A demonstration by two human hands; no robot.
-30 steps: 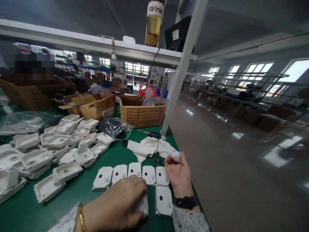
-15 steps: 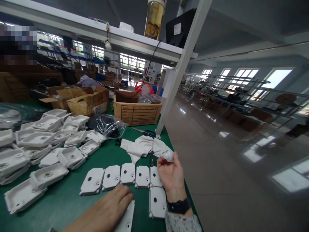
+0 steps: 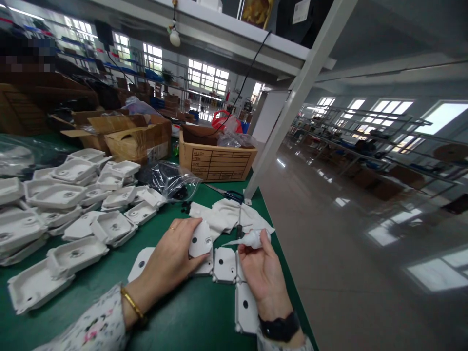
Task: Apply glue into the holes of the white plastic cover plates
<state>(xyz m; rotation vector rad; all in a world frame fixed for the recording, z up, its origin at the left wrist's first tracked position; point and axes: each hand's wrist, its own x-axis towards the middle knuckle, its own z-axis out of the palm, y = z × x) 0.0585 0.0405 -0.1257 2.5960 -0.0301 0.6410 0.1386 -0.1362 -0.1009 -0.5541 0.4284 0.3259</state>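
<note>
My left hand [image 3: 170,253] grips a white plastic cover [image 3: 201,238] with a dark round spot, its thumb and fingers at the edges, tilted above a row of similar covers. In my right hand [image 3: 262,275], palm up, lies a small white squeeze bottle [image 3: 254,239], its thin nozzle pointing left toward the held cover. Part of the row shows: one cover [image 3: 224,265] between my hands, another [image 3: 141,263] behind my left wrist, and one [image 3: 245,307] beside my right wrist. My left hand hides others.
Many white housings [image 3: 73,195] are heaped on the left of the green table [image 3: 175,317]. Behind the row lie a white cloth [image 3: 226,214], scissors [image 3: 230,195] and a screwdriver [image 3: 239,229]. Cardboard boxes [image 3: 217,156] and a shelf post [image 3: 285,126] stand at the back.
My left hand has moved forward from the near side and raised the cover above the row. The bottle in my right hand now shows its nozzle pointing left. The view has shifted slightly.
</note>
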